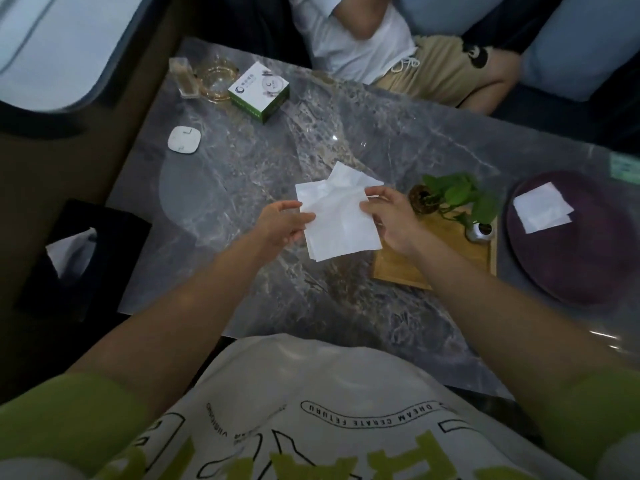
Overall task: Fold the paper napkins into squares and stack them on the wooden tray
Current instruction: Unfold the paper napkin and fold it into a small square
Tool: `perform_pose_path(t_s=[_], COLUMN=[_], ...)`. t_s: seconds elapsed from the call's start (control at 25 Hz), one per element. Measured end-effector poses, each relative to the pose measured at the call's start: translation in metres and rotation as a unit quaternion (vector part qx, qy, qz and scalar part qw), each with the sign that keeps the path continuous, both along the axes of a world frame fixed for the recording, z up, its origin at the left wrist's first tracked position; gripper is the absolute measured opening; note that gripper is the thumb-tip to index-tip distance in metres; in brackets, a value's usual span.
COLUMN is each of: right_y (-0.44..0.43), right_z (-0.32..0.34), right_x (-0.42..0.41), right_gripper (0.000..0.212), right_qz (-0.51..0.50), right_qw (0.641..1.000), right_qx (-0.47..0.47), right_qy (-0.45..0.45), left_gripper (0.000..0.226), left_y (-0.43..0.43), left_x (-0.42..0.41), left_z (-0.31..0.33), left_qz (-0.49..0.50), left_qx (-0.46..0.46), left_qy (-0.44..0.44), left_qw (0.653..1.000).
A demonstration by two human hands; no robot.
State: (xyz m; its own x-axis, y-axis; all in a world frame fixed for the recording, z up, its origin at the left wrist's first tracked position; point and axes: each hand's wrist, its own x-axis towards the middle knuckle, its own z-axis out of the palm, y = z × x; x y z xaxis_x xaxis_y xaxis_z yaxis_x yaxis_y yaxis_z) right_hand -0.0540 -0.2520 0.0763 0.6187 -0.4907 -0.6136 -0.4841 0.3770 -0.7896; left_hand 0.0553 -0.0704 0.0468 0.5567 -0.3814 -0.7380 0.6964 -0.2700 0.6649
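Note:
A white paper napkin (337, 216) hangs partly unfolded above the middle of the grey marble table (242, 188). My left hand (282, 223) pinches its left edge and my right hand (391, 220) pinches its right edge. Just right of my right hand lies the wooden tray (446, 261), which carries a small potted plant (457, 197). One folded white napkin (541, 211) rests on a dark purple round plate (575, 258) at the far right.
A black tissue box (79, 258) with a tissue sticking out stands at the left edge. At the back left are a green-and-white carton (259, 91), a glass ashtray (216, 77) and a white square pad (184, 140). A seated person (381, 46) is across the table.

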Motion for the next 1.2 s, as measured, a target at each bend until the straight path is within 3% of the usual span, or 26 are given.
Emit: perform_pose_path(t_s=[0.16,0.4,0.56,0.92,1.2], right_y=[-0.004,-0.008,-0.008,-0.012,-0.011], right_z=[0.013,0.021,0.024,0.037,0.054], right_x=[-0.008,-0.022,-0.031,-0.051,-0.065], right_gripper=[0.02,0.022,0.032,0.033,0.026], right_qz=[-0.02,-0.047,-0.047,-0.017,0.015], right_qw=[0.999,0.994,0.991,0.983,0.99], right_qx=[0.027,0.077,0.102,0.141,0.069], right_qy=[-0.03,-0.061,-0.076,-0.117,-0.12], left_gripper=[0.044,0.023,0.021,0.024,0.022], left_y=[-0.005,-0.007,-0.007,-0.011,-0.011], left_x=[0.002,-0.007,-0.006,-0.008,-0.017], left_z=[0.01,0.015,0.024,0.058,0.084], left_qz=[-0.024,-0.067,-0.086,-0.12,-0.152], left_qx=[-0.04,-0.029,-0.04,-0.109,-0.106], left_qy=[0.039,0.074,0.084,-0.084,-0.135], left_qw=[0.998,0.995,0.992,0.983,0.973])
